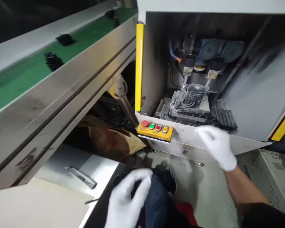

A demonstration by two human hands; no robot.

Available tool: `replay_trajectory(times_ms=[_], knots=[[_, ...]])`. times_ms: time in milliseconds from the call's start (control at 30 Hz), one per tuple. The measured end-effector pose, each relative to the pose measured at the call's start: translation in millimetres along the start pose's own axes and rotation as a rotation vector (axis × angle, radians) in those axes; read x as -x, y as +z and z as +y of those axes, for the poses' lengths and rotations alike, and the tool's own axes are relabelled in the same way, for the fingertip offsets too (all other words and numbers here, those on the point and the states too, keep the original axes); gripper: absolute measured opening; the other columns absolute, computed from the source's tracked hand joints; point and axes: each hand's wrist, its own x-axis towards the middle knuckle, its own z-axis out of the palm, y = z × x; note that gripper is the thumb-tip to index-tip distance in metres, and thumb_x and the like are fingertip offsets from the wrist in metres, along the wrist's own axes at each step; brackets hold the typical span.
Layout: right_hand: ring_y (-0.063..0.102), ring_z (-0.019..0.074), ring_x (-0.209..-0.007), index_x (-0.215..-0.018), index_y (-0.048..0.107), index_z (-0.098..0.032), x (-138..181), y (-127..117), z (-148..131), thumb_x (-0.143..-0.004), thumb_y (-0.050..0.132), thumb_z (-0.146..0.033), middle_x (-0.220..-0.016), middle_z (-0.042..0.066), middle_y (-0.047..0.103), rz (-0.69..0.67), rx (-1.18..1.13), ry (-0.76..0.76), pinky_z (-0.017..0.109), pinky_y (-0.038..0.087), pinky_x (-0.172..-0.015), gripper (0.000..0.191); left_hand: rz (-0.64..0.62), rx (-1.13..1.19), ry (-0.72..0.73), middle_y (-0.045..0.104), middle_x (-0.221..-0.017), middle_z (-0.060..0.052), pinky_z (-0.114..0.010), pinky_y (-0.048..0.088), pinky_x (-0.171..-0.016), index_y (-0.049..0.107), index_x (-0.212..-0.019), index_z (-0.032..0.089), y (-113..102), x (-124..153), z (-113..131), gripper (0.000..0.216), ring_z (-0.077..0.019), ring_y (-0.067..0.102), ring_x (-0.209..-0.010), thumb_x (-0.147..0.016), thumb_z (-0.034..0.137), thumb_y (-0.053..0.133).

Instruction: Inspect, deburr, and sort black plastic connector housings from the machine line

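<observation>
At six o'clock, beside a dark-clothed leg [156, 202], the white-gloved left hand [124, 202] is held with thumb and fingers curled close together; whether anything is pinched between them cannot be told. Toward four o'clock, the white-gloved right hand [218, 145] is poised at the lower front of the cabinet [185, 133], its fingers drawn narrow and blurred; whether the cabinet is touched cannot be made out. Near the centre, toward five, a yellow button box [155, 131] is fixed to the cabinet front. Toward two, a cable-strung mechanism [192, 95] is housed inside, with bluish discs [209, 49] set behind. Toward eight, a slim metal part [83, 177] is laid on a table [104, 163]. From ten to eleven, black pieces [53, 61] are spread along a green belt [91, 36].
</observation>
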Motion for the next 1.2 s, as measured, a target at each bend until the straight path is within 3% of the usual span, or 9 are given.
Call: replay_trajectory(times_ms=[100,133,200,300,433,533,700,1000,1200], knots=[[0.071,0.0221,-0.082,-0.081,0.076,-0.028,-109.7,-39.9,26.6,-0.09,0.071,-0.022,-0.085,0.004,0.075,0.499,-0.25,-0.037,0.038,0.056,-0.087,0.012,-0.059,0.037,0.267,0.079,-0.091,-0.002,-0.048,0.068,-0.088,0.079,-0.08,0.035,15.8,-93.4,78.8,0.013,-0.0313,0.076,-0.09,-0.083,0.048,0.078],[0.068,0.0185,-0.079,-0.087,0.073,-0.027,-147.8,-49.7,36.9,-0.088,0.073,-0.022,-0.087,0.002,0.074,0.568,-0.315,-0.012,0.034,0.055,-0.082,0.005,-0.07,0.084,0.373,0.079,-0.094,-0.003,-0.046,0.066,-0.093,0.078,-0.082,0.032,28.8,-127.7,103.4,0.013,-0.0298,0.075,-0.094,-0.083,0.044,0.079],[0.068,0.0162,-0.086,-0.092,0.07,-0.026,-216.5,-62.3,54.7,-0.076,0.084,-0.016,-0.096,0.001,0.075,0.505,-0.385,0.06,0.031,0.054,-0.08,0.024,-0.065,0.195,0.534,0.079,-0.101,-0.005,-0.044,0.063,-0.099,0.076,-0.096,0.025,66.7,-197.8,146.2,0.022,-0.0281,0.074,-0.1,-0.081,0.04,0.084],[0.069,0.0185,-0.082,-0.082,0.068,-0.022,-284.6,-65.4,69.0,-0.066,0.095,-0.021,-0.085,0.003,0.074,0.199,-0.468,0.149,0.035,0.058,-0.078,0.031,-0.144,0.244,0.575,0.076,-0.117,-0.009,-0.039,0.06,-0.104,0.07,-0.114,0.018,140.8,-294.1,194.1,0.056,-0.0273,0.072,-0.112,-0.067,0.034,0.097],[0.07,0.0166,-0.069,-0.078,0.068,-0.017,-312.6,-55.4,75.8,-0.065,0.091,-0.017,-0.069,0.0,0.069,0.009,-0.519,0.17,0.034,0.059,-0.072,0.026,-0.566,0.271,0.528,0.077,-0.102,-0.008,-0.037,0.061,-0.097,0.07,-0.104,0.016,225.4,-374.6,234.6,0.064,-0.0242,0.073,-0.098,-0.053,0.033,0.105],[0.069,0.0148,-0.064,-0.078,0.07,-0.016,-312.7,-47.7,81.6,-0.064,0.084,-0.013,-0.068,-0.001,0.07,0.002,-0.587,0.118,0.029,0.058,-0.066,0.02,-0.804,0.315,0.534,0.071,-0.078,-0.003,-0.036,0.062,-0.079,0.069,-0.083,0.017,254.7,-395.8,248.0,0.052,-0.0192,0.07,-0.073,-0.053,0.037,0.105],[0.067,0.0137,-0.057,-0.073,0.07,-0.018,-311.7,-39.8,83.3,-0.06,0.087,-0.018,-0.064,-0.004,0.067,0.137,-0.637,0.056,0.027,0.058,-0.06,0.022,-0.795,0.419,0.528,0.067,-0.067,0.0,-0.028,0.056,-0.059,0.07,-0.078,0.018,258.1,-395.3,251.4,0.039,-0.0148,0.065,-0.059,-0.052,0.026,0.099],[0.067,0.0148,-0.057,-0.07,0.071,-0.021,-311.6,-41.5,77.9,-0.062,0.087,-0.021,-0.064,-0.002,0.067,0.187,-0.552,0.027,0.03,0.062,-0.061,0.019,-0.718,0.45,0.555,0.065,-0.067,0.001,-0.031,0.059,-0.065,0.066,-0.078,0.018,259.6,-389.2,254.0,0.034,-0.0149,0.064,-0.06,-0.054,0.023,0.09],[0.067,0.015,-0.058,-0.07,0.071,-0.021,-313.7,-44.0,78.2,-0.062,0.085,-0.016,-0.063,-0.003,0.067,0.161,-0.503,-0.008,0.03,0.061,-0.06,0.017,-0.787,0.36,0.547,0.066,-0.071,-0.002,-0.036,0.059,-0.068,0.067,-0.08,0.017,255.5,-389.0,256.4,0.032,-0.0171,0.065,-0.062,-0.059,0.021,0.091]])
